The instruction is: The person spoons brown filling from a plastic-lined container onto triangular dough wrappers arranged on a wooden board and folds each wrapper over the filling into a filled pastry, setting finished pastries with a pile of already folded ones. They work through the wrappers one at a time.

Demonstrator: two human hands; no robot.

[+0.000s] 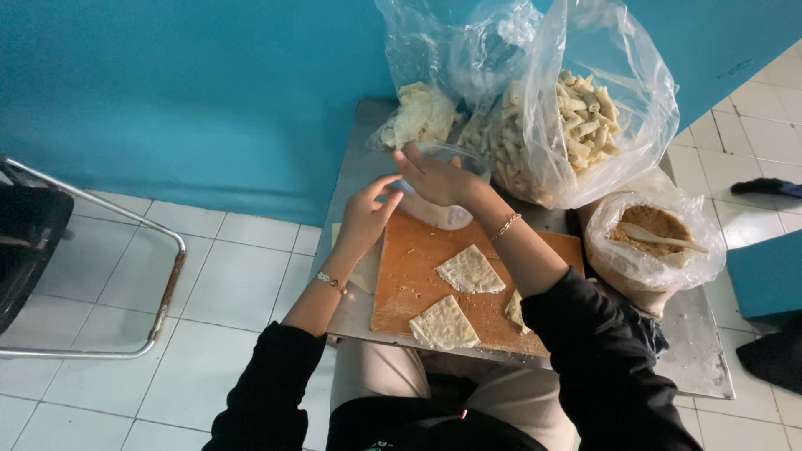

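Fingers of the right hand [436, 178] spread over a clear plastic container [443, 188] at the cutting board's [401, 284] far edge on the counter [702, 351]; left hand [365, 219] fingers rest loosely curled against its side.

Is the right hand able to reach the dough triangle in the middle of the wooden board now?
Probably yes. The right hand is on the clear bowl just beyond the wooden board, and the dough triangle lies uncovered beside that forearm, with nothing between.
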